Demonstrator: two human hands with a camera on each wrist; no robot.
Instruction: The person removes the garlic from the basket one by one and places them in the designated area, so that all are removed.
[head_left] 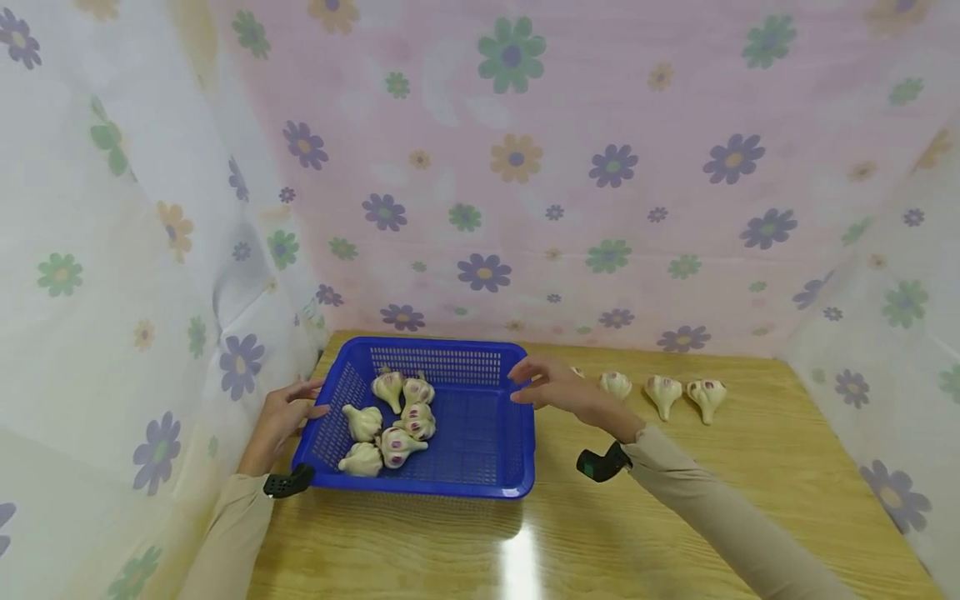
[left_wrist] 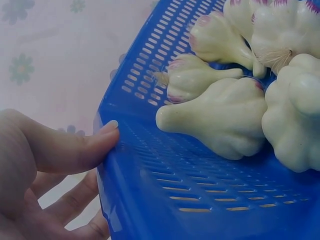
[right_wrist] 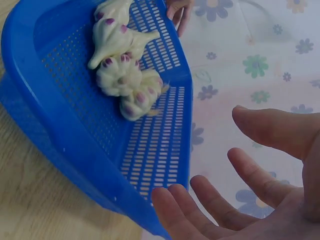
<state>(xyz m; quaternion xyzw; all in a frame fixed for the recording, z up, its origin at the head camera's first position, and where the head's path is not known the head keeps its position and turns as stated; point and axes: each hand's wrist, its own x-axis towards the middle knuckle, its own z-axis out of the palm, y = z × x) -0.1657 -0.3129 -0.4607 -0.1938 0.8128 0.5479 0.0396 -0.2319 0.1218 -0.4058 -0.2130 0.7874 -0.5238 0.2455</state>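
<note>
A blue plastic basket (head_left: 468, 437) with slotted sides holds several garlic bulbs (head_left: 400, 446), bunched in its left half. At the basket's left side my left hand (head_left: 283, 415) grips the rim. In the left wrist view the thumb (left_wrist: 75, 150) of that hand lies over the edge, with the other fingers outside the wall. My right hand (head_left: 558, 387) is at the basket's right rim, fingers spread and nothing held. In the right wrist view its fingertips (right_wrist: 162, 197) come close to the rim; whether they touch it I cannot tell.
Several more garlic bulbs (head_left: 663, 393) lie in a row on the wooden table (head_left: 675, 517), to the right of the basket. Flower-patterned cloth (head_left: 562, 233) hangs behind the table and along both sides. Each wrist carries a small black device (head_left: 602, 462).
</note>
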